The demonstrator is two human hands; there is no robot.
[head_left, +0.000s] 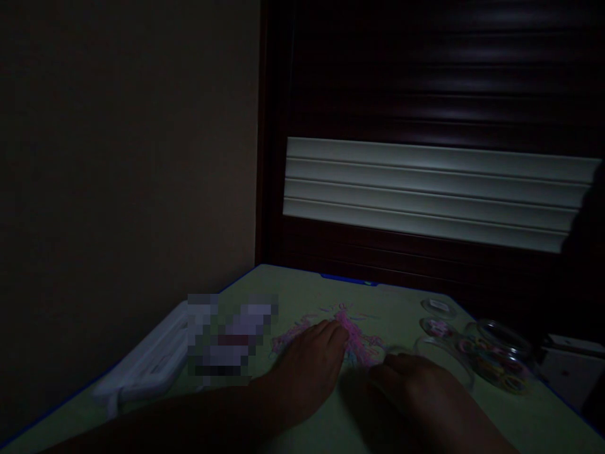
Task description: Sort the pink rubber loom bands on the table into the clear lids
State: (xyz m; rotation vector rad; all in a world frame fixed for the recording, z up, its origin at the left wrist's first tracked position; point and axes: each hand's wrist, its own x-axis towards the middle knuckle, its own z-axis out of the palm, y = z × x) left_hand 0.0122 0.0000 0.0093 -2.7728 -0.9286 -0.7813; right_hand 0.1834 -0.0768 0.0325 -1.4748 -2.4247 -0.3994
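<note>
In dim light, a loose heap of small pink rubber bands (355,340), mixed with some pale blue ones, lies spread on the pale table. My left hand (314,356) is over its left part, back up, with the fingers bent together on the bands and the tips hidden. Just to the right of the heap is my right hand (418,384), its fingers curled inward; whatever they hold is hidden. Partly behind that hand is a clear round rim (466,369), perhaps a lid or shallow dish.
A clear round container (501,359) of colourful bands stands at right, near two small clear round cases (438,308). At left are a white power strip (151,353) and a blurred-out flat object (236,337). A wall and dark slatted panel border the table.
</note>
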